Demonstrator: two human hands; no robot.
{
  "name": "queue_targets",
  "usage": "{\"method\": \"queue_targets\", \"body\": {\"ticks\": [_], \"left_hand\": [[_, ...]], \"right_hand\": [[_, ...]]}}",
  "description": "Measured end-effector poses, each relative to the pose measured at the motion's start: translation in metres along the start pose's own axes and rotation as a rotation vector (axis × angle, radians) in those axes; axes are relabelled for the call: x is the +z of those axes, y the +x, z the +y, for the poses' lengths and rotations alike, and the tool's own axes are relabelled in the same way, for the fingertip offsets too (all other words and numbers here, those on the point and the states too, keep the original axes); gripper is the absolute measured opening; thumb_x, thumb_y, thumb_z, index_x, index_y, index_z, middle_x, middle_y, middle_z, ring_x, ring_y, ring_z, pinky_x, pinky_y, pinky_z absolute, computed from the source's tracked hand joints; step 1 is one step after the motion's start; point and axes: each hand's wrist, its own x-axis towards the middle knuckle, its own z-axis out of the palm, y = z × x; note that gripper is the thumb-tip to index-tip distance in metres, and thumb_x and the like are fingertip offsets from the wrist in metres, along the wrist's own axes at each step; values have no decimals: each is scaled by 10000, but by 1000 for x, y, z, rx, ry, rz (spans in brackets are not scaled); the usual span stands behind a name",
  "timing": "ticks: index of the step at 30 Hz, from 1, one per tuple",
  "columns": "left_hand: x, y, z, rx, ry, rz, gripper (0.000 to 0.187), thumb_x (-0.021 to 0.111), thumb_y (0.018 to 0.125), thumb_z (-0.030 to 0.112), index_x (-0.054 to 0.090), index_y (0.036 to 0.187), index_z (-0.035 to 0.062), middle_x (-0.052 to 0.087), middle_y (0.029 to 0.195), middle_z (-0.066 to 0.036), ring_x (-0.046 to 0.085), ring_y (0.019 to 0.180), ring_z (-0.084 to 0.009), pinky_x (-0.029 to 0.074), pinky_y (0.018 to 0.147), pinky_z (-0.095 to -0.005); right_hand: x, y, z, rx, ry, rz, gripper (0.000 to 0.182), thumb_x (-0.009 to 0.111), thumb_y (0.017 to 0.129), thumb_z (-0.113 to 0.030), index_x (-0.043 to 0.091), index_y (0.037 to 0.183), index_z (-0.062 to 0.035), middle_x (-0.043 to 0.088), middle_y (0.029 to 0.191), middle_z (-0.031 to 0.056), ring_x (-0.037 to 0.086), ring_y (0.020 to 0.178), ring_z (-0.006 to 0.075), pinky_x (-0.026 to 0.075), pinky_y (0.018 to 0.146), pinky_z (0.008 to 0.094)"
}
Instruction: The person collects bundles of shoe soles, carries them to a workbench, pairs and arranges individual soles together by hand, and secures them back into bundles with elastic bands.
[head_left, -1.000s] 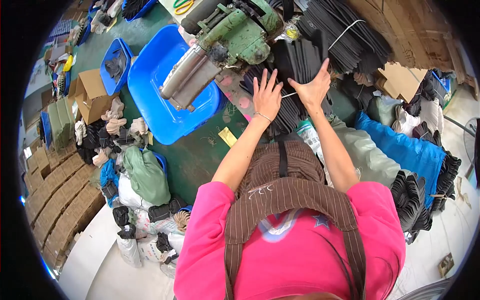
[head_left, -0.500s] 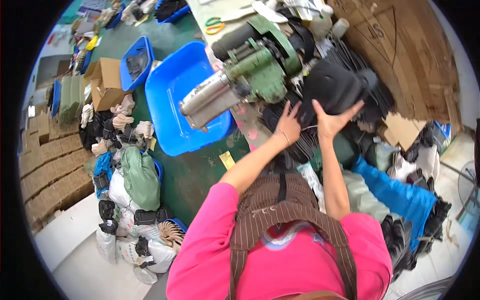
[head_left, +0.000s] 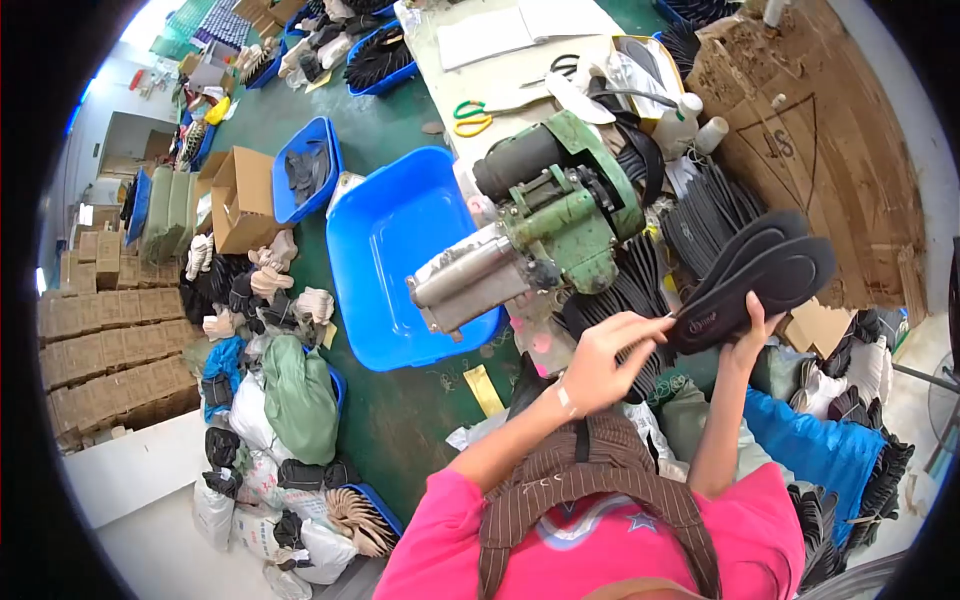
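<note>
My right hand grips a few black shoe insoles from below, its thumb on the upper face of the front one. They fan apart slightly, and a small light print shows near one end. At that printed end my left hand pinches the edge with thumb and fingertips. Just left of the insoles stands a green machine with a metal cylinder arm. More black insoles lie packed in rows beside the machine, partly behind the held ones.
Left of the machine sits a large blue basin, with a smaller blue bin beyond. Scissors with green and yellow handles lie on the table. A worn cardboard sheet stands right. Bags, including a green one, crowd the lower left.
My hands have lifted the black insoles from beside the machine and tilted them toward me. The left hand has moved from spread fingers to a pinch. The view has shifted.
</note>
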Motion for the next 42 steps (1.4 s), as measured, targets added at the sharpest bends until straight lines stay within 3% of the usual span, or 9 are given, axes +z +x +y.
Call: {"method": "queue_targets", "body": {"ticks": [2,7,15,26,30,32,35,40,42], "left_hand": [[-54,7,98,71,-97,-93,277,533,800,-58,636,1053,-14,602,936,-130,580,764,-296,491,730,-338],[-88,21,162,620,-675,94,57,628,757,113,639,757,56,642,797,-127,613,743,-252,486,825,-430],[-162,43,141,684,-865,-12,471,697,725,223,395,1041,49,464,1065,-153,454,996,-267,394,921,-434],[-258,92,52,144,-489,-261,1102,792,681,375,60,1433,38,220,1434,-190,236,1344,-289,268,1053,-440],[-229,87,0,-37,-391,-361,1346,842,567,480,-64,1464,48,89,1509,-194,118,1406,-308,167,1114,-385],[-220,86,-12,-85,-544,-461,1344,862,571,394,-81,1461,42,75,1515,-173,115,1404,-269,144,1121,-348],[-221,77,-23,-392,-828,-400,1115,882,572,299,204,1405,0,363,1374,-130,341,1277,-215,279,1061,-358],[-226,66,-31,-467,-989,-553,933,854,598,143,337,1359,-12,461,1314,-110,425,1221,-199,339,1021,-358],[-225,59,-31,-451,-991,-661,893,849,600,140,371,1336,-20,486,1286,-124,459,1189,-210,370,994,-359]], "right_hand": [[-1,-5,4,51,9,33,753,675,693,-62,335,1365,-61,467,1279,125,481,1160,275,392,1003,399],[-2,0,13,111,93,75,690,667,731,-87,351,1344,-67,482,1259,130,519,1120,280,451,963,406],[74,-26,-13,-67,54,128,598,627,783,-76,382,1328,-78,556,1168,128,597,1012,278,525,881,398],[111,-68,-18,179,255,76,525,615,785,-220,498,1228,34,583,1191,163,573,1072,316,441,971,430],[184,-105,-10,175,46,-53,753,643,633,-155,391,1321,19,505,1276,139,498,1163,320,386,1023,411],[224,-119,-16,186,-102,-93,891,663,546,-108,331,1365,4,471,1290,122,468,1188,297,367,1022,390],[259,-126,-28,229,-427,-256,1000,767,509,-161,305,1378,16,462,1281,121,456,1185,247,347,1011,343],[283,-132,-31,-74,-462,-309,986,739,689,-438,245,1405,26,409,1335,143,411,1232,235,330,1020,336],[255,-136,-35,112,-849,-243,950,598,800,-558,191,1430,27,380,1369,161,398,1244,236,313,1031,336]]}}
